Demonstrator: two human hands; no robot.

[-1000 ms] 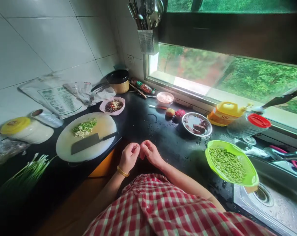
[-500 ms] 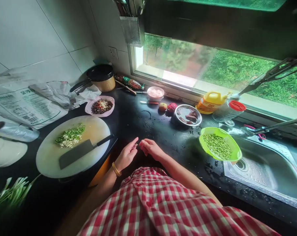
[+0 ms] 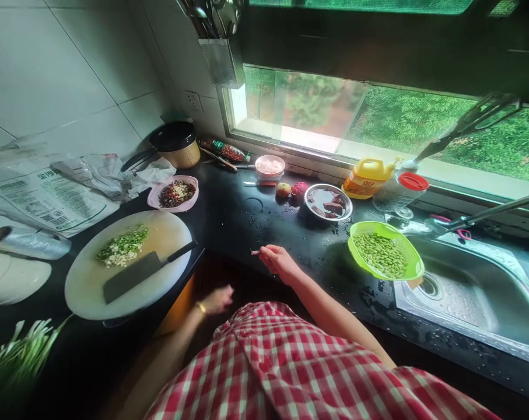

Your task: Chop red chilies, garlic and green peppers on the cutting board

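My right hand (image 3: 278, 261) is closed over the front of the counter, its fingertips pinching a small, pale brownish piece (image 3: 255, 252); its kind is too small to make out. Lower and to the left, my left hand (image 3: 220, 298) is smeared by motion above the dark gap at the counter's edge, apart from my right hand. Nearest on the left is a round cutting board (image 3: 168, 286), carrying a cleaver (image 3: 133, 277) and a pile of chopped green and white bits (image 3: 123, 245).
A pink bowl of mixed spices (image 3: 173, 193) stands behind the board. Right of my hands are a steel bowl of dark red pieces in liquid (image 3: 329, 204), a green basket of beans (image 3: 383, 255) and the sink (image 3: 469, 291). A small knife (image 3: 264, 184) lies near the window.
My left hand has come away from the right and moved down and left. The right hand stays nearly in place, with the small piece now showing at its fingertips. The view has shifted slightly.
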